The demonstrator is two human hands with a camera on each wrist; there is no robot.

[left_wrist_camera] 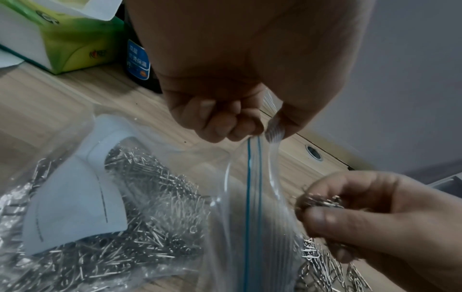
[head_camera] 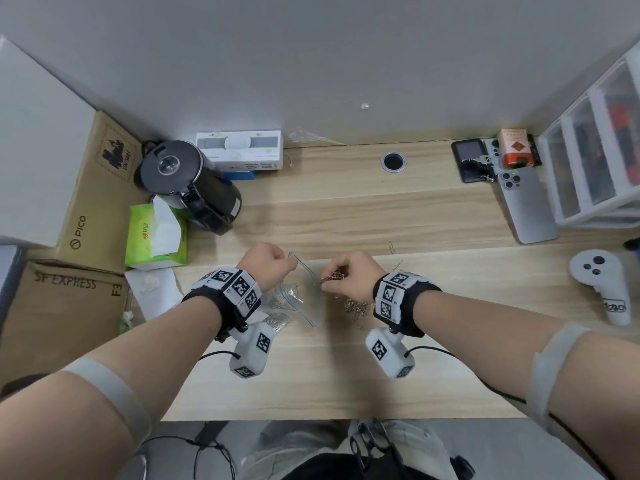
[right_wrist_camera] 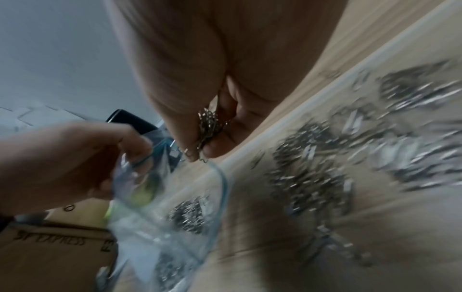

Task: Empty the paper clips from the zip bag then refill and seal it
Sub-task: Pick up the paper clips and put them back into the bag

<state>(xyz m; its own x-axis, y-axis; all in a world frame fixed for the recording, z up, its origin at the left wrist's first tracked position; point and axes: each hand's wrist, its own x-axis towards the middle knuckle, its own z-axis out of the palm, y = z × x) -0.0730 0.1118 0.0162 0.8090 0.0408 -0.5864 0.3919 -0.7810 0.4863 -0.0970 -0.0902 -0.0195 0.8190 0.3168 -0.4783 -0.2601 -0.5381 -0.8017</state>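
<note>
A clear zip bag (head_camera: pixel 294 299) with a blue zip line (left_wrist_camera: pixel 248 197) lies on the wooden desk, its mouth lifted and held apart. My left hand (head_camera: pixel 273 263) pinches the bag's upper rim (left_wrist_camera: pixel 270 130). Many silver paper clips (left_wrist_camera: pixel 155 217) sit inside the bag beside a white card (left_wrist_camera: pixel 72 197). My right hand (head_camera: pixel 346 275) grips a bunch of paper clips (right_wrist_camera: pixel 207 126) just at the bag's mouth. A loose pile of clips (head_camera: pixel 356 308) lies on the desk under my right wrist, blurred in the right wrist view (right_wrist_camera: pixel 325 168).
A green tissue box (head_camera: pixel 156 233), a black kettle (head_camera: pixel 190 181) and cardboard boxes (head_camera: pixel 62 306) stand at the left. A phone (head_camera: pixel 526 202), drawer unit (head_camera: pixel 595 150) and white controller (head_camera: pixel 606 289) are at the right. A stray clip (head_camera: pixel 392 246) lies beyond my right hand.
</note>
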